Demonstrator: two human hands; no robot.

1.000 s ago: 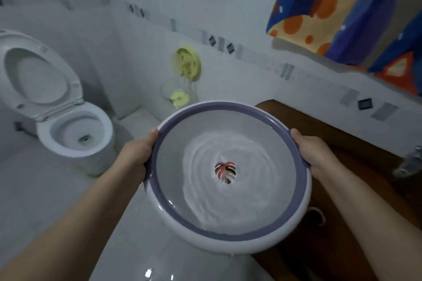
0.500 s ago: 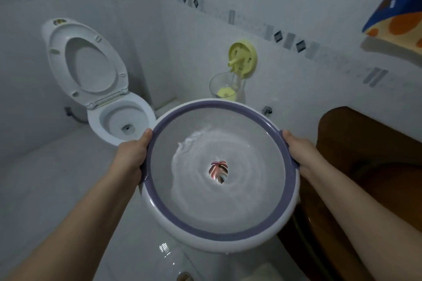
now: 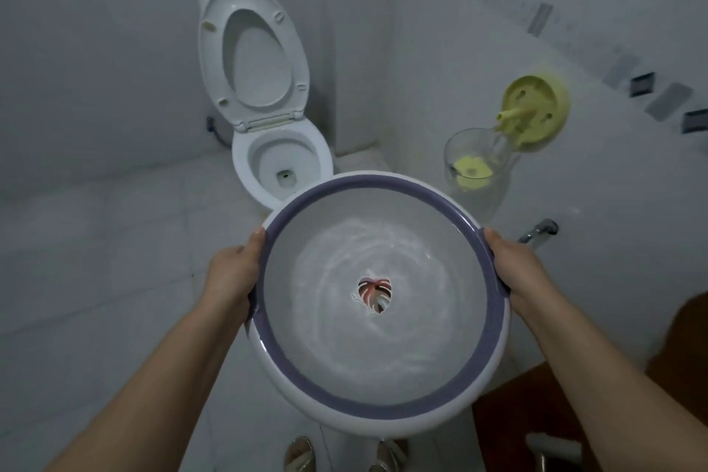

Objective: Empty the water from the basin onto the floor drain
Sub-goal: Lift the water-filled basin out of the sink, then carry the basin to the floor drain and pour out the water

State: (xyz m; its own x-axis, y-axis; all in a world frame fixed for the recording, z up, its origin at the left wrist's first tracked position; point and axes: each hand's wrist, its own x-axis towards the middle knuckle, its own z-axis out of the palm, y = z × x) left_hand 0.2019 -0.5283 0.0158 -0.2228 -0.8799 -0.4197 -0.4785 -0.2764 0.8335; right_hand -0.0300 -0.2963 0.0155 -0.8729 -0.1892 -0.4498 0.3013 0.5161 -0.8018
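Observation:
A round white basin with a purple band inside its rim is held level in front of me, above the white tiled floor. Rippling water covers its bottom around a leaf print. My left hand grips the left rim, thumb over the edge. My right hand grips the right rim the same way. No floor drain shows in the head view.
A white toilet with its seat and lid up stands just beyond the basin. A clear jug and a yellow holder hang on the right wall, above a metal tap. A brown wooden surface is at lower right. Sandalled feet show below.
The view has swung left: the toilet now sits straight ahead and the wooden surface has slid to the right edge. Both hands keep the same grip on the basin; the water keeps swirling.

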